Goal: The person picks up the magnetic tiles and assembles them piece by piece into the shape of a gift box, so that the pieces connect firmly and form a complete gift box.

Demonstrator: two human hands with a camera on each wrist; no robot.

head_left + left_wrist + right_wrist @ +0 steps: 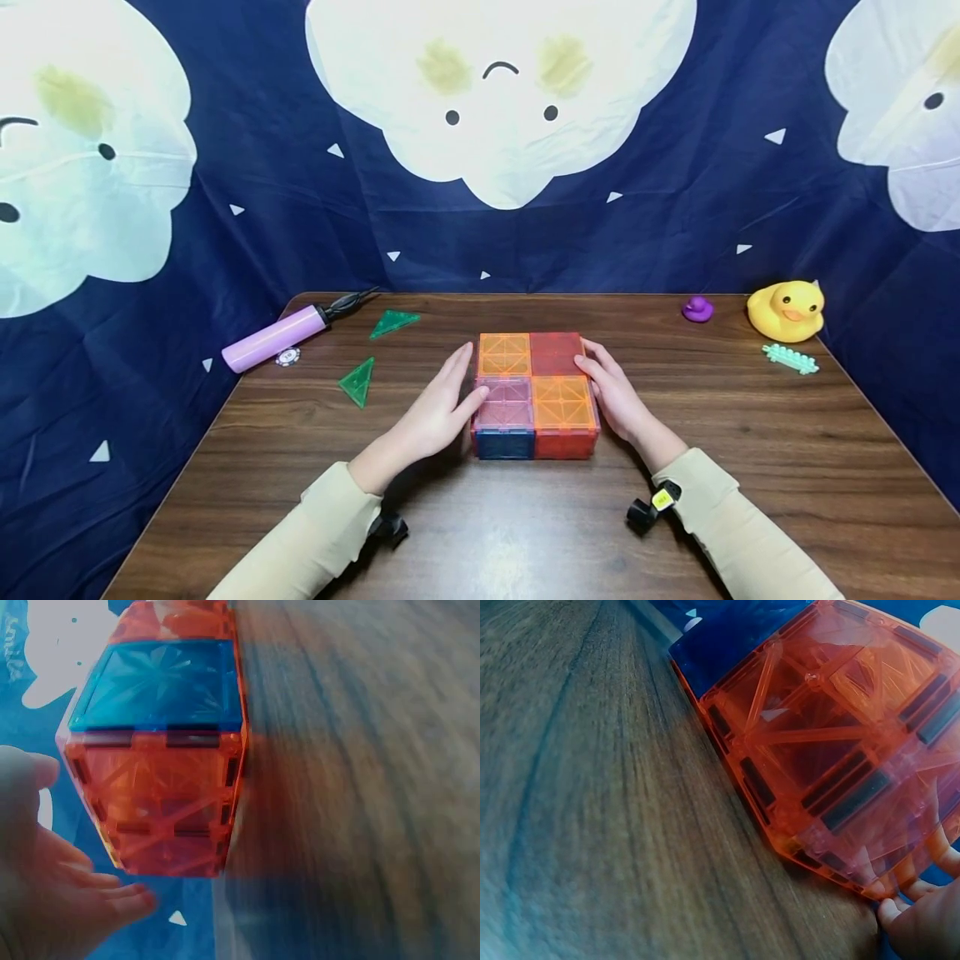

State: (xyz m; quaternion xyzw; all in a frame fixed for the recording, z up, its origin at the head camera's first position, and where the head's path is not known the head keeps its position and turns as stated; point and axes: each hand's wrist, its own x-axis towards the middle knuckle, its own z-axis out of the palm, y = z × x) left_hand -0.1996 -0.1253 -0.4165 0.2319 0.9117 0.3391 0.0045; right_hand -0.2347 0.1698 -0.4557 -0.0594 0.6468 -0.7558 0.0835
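A low box of translucent magnetic tiles [558,446] sits on the table in the head view. Its top shows two orange squares, a red one and a purple one; the front has a blue tile [157,686] beside a red one. Along the box's left side is my left hand [438,408], its fingers extended and the thumb at the top edge. In the left wrist view those fingers look apart from the box. My right hand [618,400] rests against the right side, thumb over the top edge. The right wrist view shows its fingertips [945,859] near the pink side tile.
Two green triangular tiles [394,322] lie left of the box. Farther left are a pink hand pump [273,337] and a poker chip [288,357]. At the back right are a purple duck [697,309], a yellow duck [786,312] and a mint-green toy piece [791,358].
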